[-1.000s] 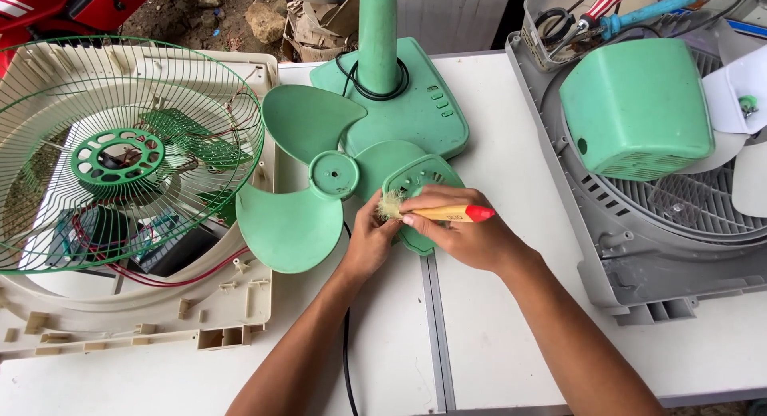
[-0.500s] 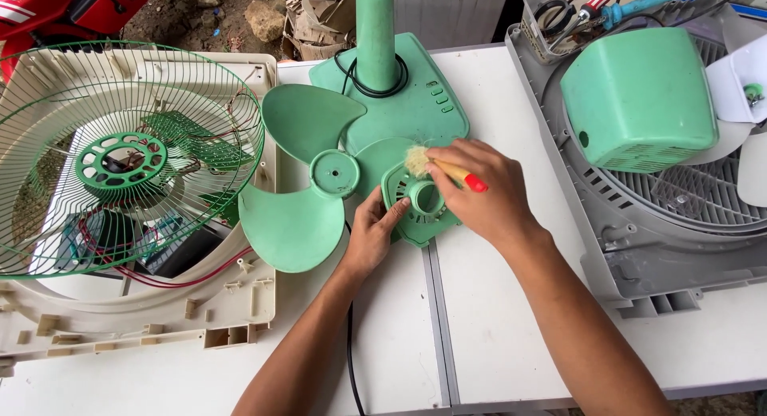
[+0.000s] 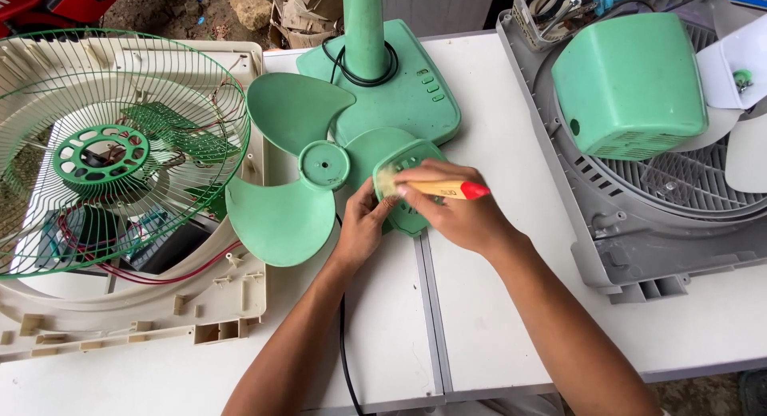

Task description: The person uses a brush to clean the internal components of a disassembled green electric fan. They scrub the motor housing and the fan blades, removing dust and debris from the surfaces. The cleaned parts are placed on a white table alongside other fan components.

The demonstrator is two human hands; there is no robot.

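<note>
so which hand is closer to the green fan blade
Left. The left hand lies beside the fan blade, its fingers near the hub and lower lobe. The right hand holds a small brush further right, over the small green vented part.

The right hand (image 3: 459,216) covers much of the small green vented cover (image 3: 407,164) and the brush's (image 3: 439,189) handle middle. The green fan pole (image 3: 364,25) and wire fan guard (image 3: 120,144) run off the frame's edge.
</note>
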